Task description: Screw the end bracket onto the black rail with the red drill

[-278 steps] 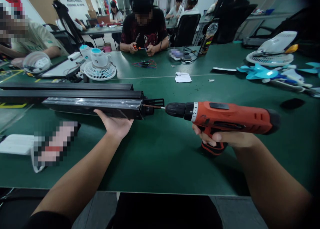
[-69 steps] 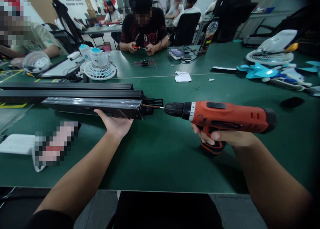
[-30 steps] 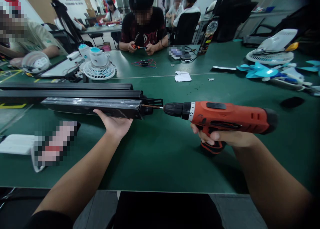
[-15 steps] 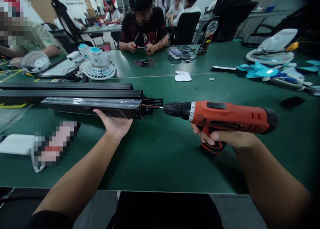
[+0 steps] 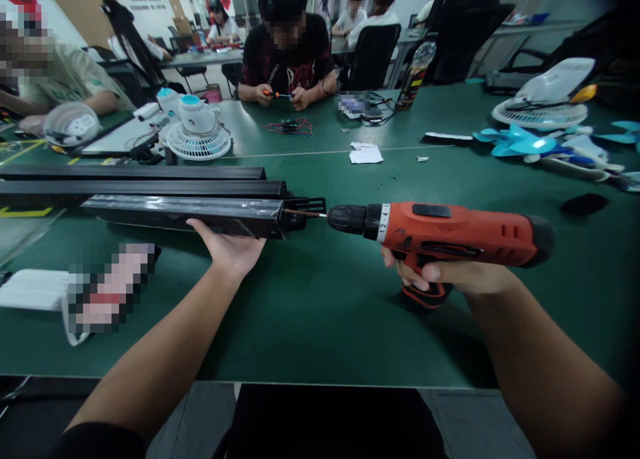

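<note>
My right hand (image 5: 430, 275) is wrapped round the handle of a red and black cordless drill (image 5: 460, 232), which lies level and points left. A long thin bit (image 5: 307, 213) runs from its chuck to the end of a black rectangular bar (image 5: 185, 215) with a glossy film-like top. Whether the tip sits in a screw there is too small to tell. My left hand (image 5: 233, 249) grips that bar from below near its right end, thumb on the near side, other fingers hidden underneath. Two more long black bars (image 5: 135, 187) lie just behind it.
A pixelated phone-like object (image 5: 117, 285) and a white block (image 5: 35, 289) lie at left on the green table (image 5: 320, 332). White fan parts (image 5: 199, 135) stand at back left, blue fan blades (image 5: 520, 141) at right. Across the table a person (image 5: 285, 52) holds a screwdriver (image 5: 277, 95).
Almost nothing differs. The drill's rear end has risen very slightly; both hands keep their places and the bar stays where it was.
</note>
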Motion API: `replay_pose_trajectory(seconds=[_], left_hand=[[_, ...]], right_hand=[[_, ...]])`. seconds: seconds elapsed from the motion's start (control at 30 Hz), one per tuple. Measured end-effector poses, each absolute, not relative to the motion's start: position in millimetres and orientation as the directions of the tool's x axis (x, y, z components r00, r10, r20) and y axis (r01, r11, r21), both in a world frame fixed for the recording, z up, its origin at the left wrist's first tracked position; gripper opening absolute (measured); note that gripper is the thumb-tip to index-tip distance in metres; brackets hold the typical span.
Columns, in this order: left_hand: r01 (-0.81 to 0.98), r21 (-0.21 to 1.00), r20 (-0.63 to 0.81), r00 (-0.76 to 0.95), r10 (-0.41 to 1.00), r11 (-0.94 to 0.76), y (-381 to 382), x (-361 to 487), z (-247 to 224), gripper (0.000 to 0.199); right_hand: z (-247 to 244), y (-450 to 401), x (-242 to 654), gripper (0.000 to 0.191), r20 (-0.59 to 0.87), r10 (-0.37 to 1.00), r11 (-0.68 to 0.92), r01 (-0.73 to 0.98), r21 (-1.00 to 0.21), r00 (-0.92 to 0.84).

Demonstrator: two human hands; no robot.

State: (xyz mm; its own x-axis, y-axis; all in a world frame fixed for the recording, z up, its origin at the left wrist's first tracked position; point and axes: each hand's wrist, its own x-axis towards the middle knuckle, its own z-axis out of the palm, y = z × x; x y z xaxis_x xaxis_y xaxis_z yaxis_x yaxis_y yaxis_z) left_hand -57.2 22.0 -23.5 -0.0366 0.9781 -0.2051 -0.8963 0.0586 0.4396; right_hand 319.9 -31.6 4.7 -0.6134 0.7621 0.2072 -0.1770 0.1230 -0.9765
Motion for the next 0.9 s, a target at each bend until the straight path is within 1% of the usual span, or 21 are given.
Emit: replay_pose_trajectory(seconds=[0.1, 0.3, 0.4, 0.73, 0.9], left_hand=[[-0.894, 0.446, -0.2, -0.047, 0.979, 0.048, 22.5, -57.6, -24.2, 0.105], [-0.883, 0.468, -0.226, -0.075, 0.971, 0.04, 20.7, -53.2, -19.0, 0.108], [-0.883, 0.467, -0.236, -0.076, 0.969, 0.045, 19.9, -51.9, -16.8, 0.109], [-0.858, 0.514, -0.232, -0.109, 0.966, 0.027, 19.0, -49.0, -12.8, 0.11], [-0.869, 0.495, -0.223, -0.097, 0.97, 0.027, 19.3, -49.1, -14.1, 0.108]], right_hand=[[3.4, -30.6, 322.1, 0.037, 0.181, 0.733, 0.102, -0.158, -0.982, -0.656], [-2.0, -27.8, 323.6, 0.046, 0.27, 0.705, 0.168, -0.216, -0.962, -0.656], [-3.8, -27.0, 324.8, 0.048, 0.279, 0.699, 0.17, -0.225, -0.959, -0.659], [-2.6, -27.2, 327.0, 0.058, 0.218, 0.691, 0.118, -0.191, -0.975, -0.689], [-2.4, -27.7, 329.8, 0.06, 0.175, 0.706, 0.093, -0.155, -0.983, -0.686]])
